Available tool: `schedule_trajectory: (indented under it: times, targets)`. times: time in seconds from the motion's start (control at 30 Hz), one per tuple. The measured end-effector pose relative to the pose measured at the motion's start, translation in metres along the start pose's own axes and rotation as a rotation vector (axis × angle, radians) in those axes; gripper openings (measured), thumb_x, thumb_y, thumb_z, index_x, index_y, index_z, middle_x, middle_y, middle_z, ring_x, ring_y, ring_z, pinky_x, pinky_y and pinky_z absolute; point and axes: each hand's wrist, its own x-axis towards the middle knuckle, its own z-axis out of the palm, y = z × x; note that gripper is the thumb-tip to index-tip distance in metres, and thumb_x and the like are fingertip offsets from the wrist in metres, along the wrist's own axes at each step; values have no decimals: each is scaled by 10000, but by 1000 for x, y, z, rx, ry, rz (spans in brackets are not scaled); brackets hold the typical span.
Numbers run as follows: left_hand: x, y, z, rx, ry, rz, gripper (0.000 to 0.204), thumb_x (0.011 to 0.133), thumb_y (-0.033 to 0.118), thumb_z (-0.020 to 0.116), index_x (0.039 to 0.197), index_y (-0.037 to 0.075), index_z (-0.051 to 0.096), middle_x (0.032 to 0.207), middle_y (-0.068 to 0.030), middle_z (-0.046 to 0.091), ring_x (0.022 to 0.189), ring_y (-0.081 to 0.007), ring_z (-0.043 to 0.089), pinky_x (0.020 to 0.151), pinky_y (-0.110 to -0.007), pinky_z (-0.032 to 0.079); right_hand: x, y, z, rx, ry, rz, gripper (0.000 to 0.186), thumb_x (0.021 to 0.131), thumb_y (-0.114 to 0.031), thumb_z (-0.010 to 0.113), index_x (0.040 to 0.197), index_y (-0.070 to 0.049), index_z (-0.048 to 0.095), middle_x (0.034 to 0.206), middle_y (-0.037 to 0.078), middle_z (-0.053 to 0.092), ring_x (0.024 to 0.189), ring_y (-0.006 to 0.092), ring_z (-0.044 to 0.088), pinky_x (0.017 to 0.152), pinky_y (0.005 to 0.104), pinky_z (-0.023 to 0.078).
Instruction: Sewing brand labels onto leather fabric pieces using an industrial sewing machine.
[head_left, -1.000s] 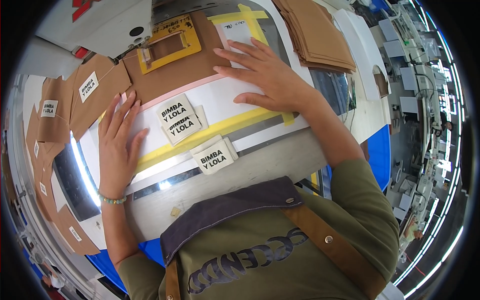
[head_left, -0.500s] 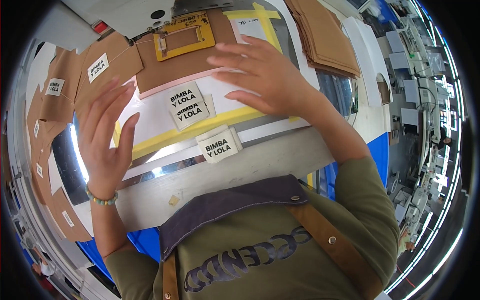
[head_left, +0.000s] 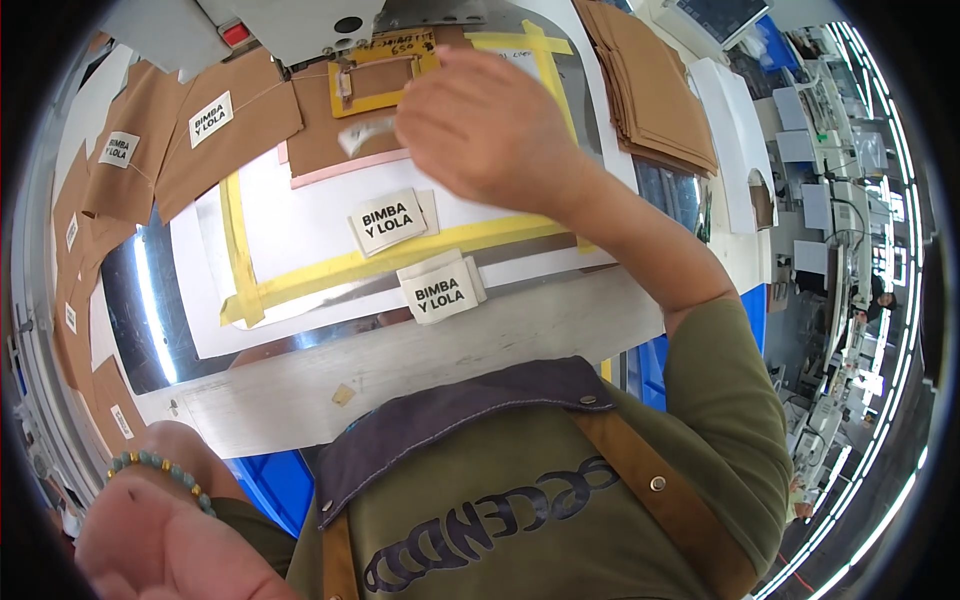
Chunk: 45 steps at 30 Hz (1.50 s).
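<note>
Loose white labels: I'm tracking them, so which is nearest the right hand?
The blurred white label in the right hand, over the brown sheet; both white label stacks lie farther off.

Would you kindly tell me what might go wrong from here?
The white label at the right hand sits at a slant just below the yellow frame, so it could be placed crooked.
That hand is close to the sewing machine; it might be hurt if the machine ran.
A thread crosses a labelled brown piece toward the machine; snagging it might drag the piece.
</note>
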Motion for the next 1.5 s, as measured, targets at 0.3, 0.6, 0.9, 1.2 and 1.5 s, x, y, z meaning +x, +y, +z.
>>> schedule_trajectory:
  times: [0.3,0.6,0.9,1.2,1.5]
  targets:
    - [-40,21,66,-170,-412,-365,416,677,119,786,1074,16,717,1094,-140,707,1009,-298,715,748,-388,590,-14,51,46,-164,-214,-76,144,825,-145,773,952,-80,759,1011,24,739,1069,208,701,1004,381,577]
    - [-125,-6,146,-179,-776,-709,680,956,156,760,1580,36,517,1669,-92,506,1519,-395,457,1202,-498,433,-29,43,20,161,-252,200,348,1032,-369,690,1193,-72,773,1264,79,754,1315,293,624,1131,467,483]
    - [-143,-21,162,-94,-760,-687,663,990,292,741,1568,39,538,1668,-103,510,1553,-374,425,1215,-501,403,-39,39,7,308,-513,350,501,1103,-406,586,1453,-57,664,1579,121,591,1534,331,454,1275,536,343]
    - [-139,-20,171,-152,-777,-734,657,997,253,740,1588,62,525,1659,-103,512,1565,-379,405,1256,-505,371,-37,40,29,173,-430,255,545,1113,-488,547,1386,-43,702,1518,119,635,1509,312,477,1291,538,315]
    - [-140,-30,152,-330,-593,-880,457,987,104,728,1432,21,665,1473,-162,664,1464,-377,545,1220,-469,437,-31,48,40,275,-394,200,496,1097,-476,572,1304,-62,751,1475,110,671,1425,296,550,1197,512,393]
